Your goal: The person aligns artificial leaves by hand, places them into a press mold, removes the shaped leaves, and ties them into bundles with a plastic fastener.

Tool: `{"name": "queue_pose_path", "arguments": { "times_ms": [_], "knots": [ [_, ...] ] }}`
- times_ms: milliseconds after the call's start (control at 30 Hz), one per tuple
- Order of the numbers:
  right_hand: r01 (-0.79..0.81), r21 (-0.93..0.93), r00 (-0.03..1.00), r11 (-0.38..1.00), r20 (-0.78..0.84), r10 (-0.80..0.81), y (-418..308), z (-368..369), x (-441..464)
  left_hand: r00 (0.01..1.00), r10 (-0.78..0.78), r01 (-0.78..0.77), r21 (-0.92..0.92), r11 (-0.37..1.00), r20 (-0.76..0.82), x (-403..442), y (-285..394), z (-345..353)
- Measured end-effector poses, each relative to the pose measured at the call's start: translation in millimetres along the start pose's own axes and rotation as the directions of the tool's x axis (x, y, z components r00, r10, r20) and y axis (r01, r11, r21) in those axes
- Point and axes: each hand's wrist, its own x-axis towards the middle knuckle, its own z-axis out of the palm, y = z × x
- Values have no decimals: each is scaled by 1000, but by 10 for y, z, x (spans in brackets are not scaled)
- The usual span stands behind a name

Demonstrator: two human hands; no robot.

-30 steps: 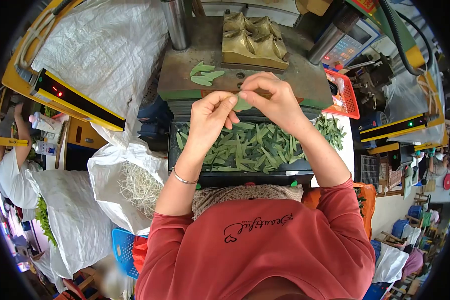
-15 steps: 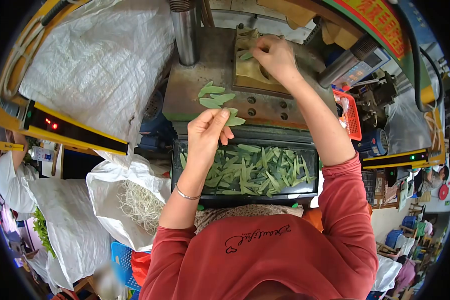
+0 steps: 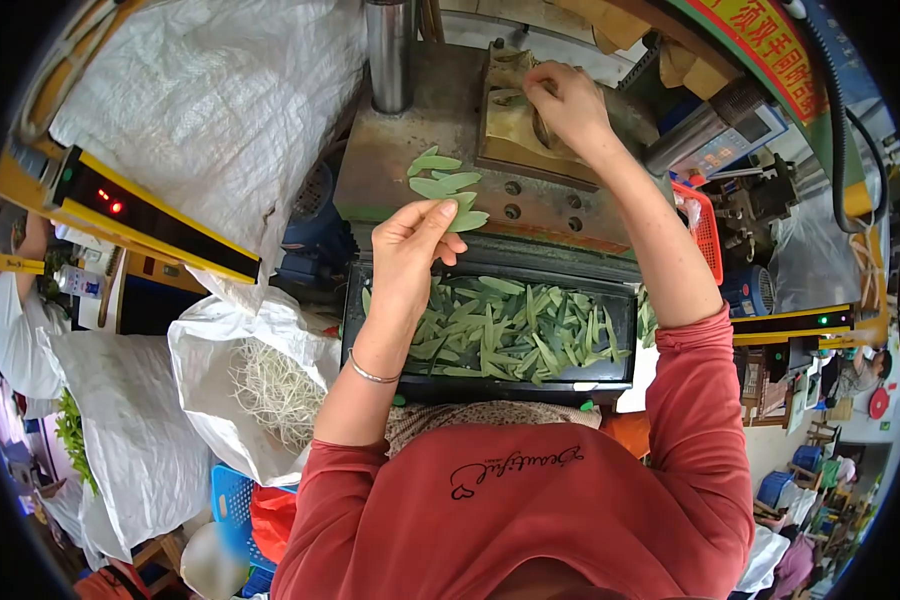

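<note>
My left hand (image 3: 410,245) pinches green leaf-shaped pieces (image 3: 466,220) between thumb and fingers, at the front edge of the metal press plate (image 3: 370,180). Beyond it, several more leaf pieces (image 3: 440,184) lie loose on the plate. My right hand (image 3: 575,108) is over the brass-coloured mould (image 3: 515,140), fingers bent together; what they grip, if anything, is hidden. A leaf piece (image 3: 507,97) lies on the mould just left of these fingers. Below both hands, a black tray (image 3: 610,376) holds a heap of green leaf pieces (image 3: 530,335).
Steel columns (image 3: 390,60) flank the plate. Yellow-framed sensor bars (image 3: 160,220) stand at left and right. A white sack (image 3: 200,350) of pale strands is at lower left, a red basket (image 3: 705,235) at right. A control panel (image 3: 725,145) sits behind the right column.
The whole view has shifted slightly. My right fingers have moved a little rightward over the mould, away from the leaf piece there. My left hand keeps its pinch on the leaf pieces.
</note>
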Motion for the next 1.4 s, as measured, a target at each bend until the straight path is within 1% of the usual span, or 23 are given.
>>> {"name": "queue_pose_path", "arguments": {
  "times_ms": [133,267,333,367,400,433,500,533,600,633,767,800,933,1000,1033,1100,1133,1267,1300,1400],
  "knots": [
    [-21,-55,999,998,46,23,2,-35,76,1000,0,0,-34,999,-4,-40,15,49],
    [-164,76,970,983,195,147,8,-47,107,1000,-3,3,-59,998,-9,-57,25,-2],
    [-7,146,1000,989,19,4,-150,-166,-35,1000,-1,1,-40,999,8,-82,56,-19],
    [-7,146,1000,989,21,4,-306,-280,-157,1000,0,0,-23,1000,28,-101,75,-20],
    [25,358,991,933,113,-70,-491,-409,-317,999,-1,1,-7,1000,50,-125,89,-13],
    [33,554,970,832,184,-161,-641,-492,-480,997,-1,0,8,1000,76,-147,95,-1],
    [195,493,945,848,136,-296,-788,-504,-790,994,-3,0,21,1000,108,-192,98,36],
    [192,487,948,852,134,-290,-816,-520,-879,991,-3,-2,37,999,135,-214,96,58],
    [259,326,919,909,206,-336,-836,-549,-986,983,-1,-11,67,998,184,-246,94,96],
    [260,324,920,909,203,-335,-824,-553,-1000,982,0,-13,67,998,187,-256,95,107],
    [179,263,967,948,130,-219,-734,-495,-913,982,-12,-4,81,997,191,-241,121,106],
    [182,265,967,947,128,-222,-684,-468,-863,982,-8,-7,82,997,190,-225,124,99],
    [82,355,995,931,29,-99,-318,-356,-466,996,-14,11,34,999,92,-127,82,65],
    [82,308,996,948,-48,-71,-117,-295,-157,998,-10,9,9,1000,68,-57,27,74],
    [84,307,996,948,-51,-71,-42,-251,-7,999,-10,11,-17,1000,40,-27,-10,83],
    [-199,286,980,938,69,187,100,-161,259,1000,-15,14,-67,998,-15,37,-60,91],
    [-199,285,980,938,68,188,165,-99,365,1000,-16,15,-67,998,-13,72,-64,84],
    [-312,229,945,922,178,276,365,229,700,998,-62,63,-57,996,30,191,-37,14],
    [-312,231,945,922,179,275,392,282,778,998,-62,63,-56,996,28,215,-34,-1],
    [-206,-21,950,978,235,205,470,402,956,996,-82,84,-58,995,35,253,-31,-31]
  ]
}}
